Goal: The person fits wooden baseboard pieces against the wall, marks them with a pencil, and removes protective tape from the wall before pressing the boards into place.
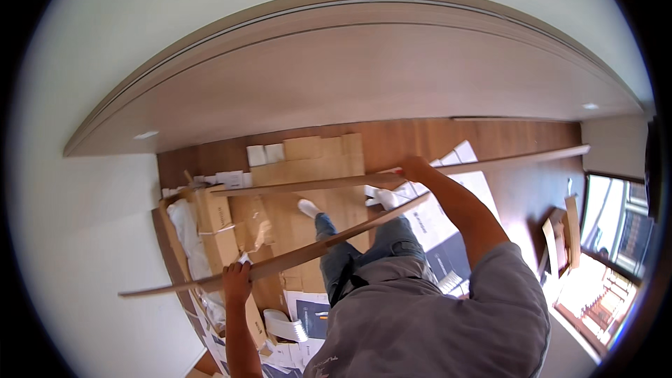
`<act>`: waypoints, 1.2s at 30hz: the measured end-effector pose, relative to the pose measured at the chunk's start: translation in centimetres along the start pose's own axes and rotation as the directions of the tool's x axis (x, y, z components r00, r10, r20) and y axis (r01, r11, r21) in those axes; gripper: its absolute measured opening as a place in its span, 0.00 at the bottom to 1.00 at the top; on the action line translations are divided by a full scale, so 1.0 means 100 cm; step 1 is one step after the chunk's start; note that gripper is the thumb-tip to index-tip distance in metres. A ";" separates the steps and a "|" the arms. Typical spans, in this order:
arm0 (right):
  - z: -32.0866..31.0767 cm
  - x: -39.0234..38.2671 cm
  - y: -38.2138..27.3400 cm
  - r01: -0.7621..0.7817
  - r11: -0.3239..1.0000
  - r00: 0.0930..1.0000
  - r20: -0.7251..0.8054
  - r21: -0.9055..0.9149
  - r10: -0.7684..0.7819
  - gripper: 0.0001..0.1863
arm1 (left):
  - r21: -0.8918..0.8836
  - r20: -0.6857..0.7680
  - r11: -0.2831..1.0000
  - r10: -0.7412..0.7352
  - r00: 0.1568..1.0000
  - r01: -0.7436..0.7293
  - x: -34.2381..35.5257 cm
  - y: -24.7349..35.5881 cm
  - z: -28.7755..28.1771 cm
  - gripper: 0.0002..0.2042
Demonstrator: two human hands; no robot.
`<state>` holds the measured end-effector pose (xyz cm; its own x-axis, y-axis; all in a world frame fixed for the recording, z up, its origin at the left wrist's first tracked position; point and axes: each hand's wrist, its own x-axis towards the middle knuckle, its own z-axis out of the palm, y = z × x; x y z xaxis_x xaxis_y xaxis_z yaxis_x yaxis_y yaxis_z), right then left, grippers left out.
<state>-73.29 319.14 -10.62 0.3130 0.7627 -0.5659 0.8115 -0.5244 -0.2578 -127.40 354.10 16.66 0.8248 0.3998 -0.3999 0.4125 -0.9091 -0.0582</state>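
My left hand [236,283] is closed round a long, narrow brown wooden strip [301,257], gripping it left of its middle. That strip slants across my legs, its right end higher in the picture. A second long brown strip [301,185] lies farther from me, reaching toward the right wall. My right hand [416,168] is closed on this strip near its middle; the fingertips are partly hidden. Something small, white and red [397,171] shows beside the right fingers. A small white piece [244,258] sits by my left fingers.
Flattened cardboard [315,157] and printed white sheets [448,217] cover parts of the wooden floor [413,133] under my feet. An opened carton [213,220] with white wrapping is at left. A large brown panel [350,77] spans the far side. Board offcuts [572,231] lean near the right windows.
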 end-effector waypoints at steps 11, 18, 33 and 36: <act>0.016 0.153 -0.081 -0.048 0.990 0.980 0.184 -0.130 0.071 0.17 | -0.076 -0.030 0.984 0.159 0.987 -0.161 0.147 -0.169 0.116 0.21; 0.117 0.271 0.002 -0.085 0.990 0.993 0.072 -0.110 0.093 0.18 | -0.100 -0.092 0.969 0.217 0.972 -0.226 0.273 -0.215 0.260 0.15; 0.294 0.479 0.018 0.026 0.964 0.993 -0.105 -0.266 -0.056 0.07 | -0.267 -0.073 0.879 0.390 0.918 -0.395 0.521 -0.167 0.590 0.21; 0.301 0.591 -0.021 0.094 0.944 0.926 -0.321 -0.316 -0.199 0.07 | -0.035 -0.138 0.973 0.220 0.966 -0.227 0.511 -0.219 0.626 0.22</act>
<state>-71.34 353.92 -67.05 0.2865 0.9323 -0.2208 0.9514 -0.3039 -0.0488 -118.46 387.11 -59.78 0.9406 0.2020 -0.2731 0.2279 -0.9714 0.0664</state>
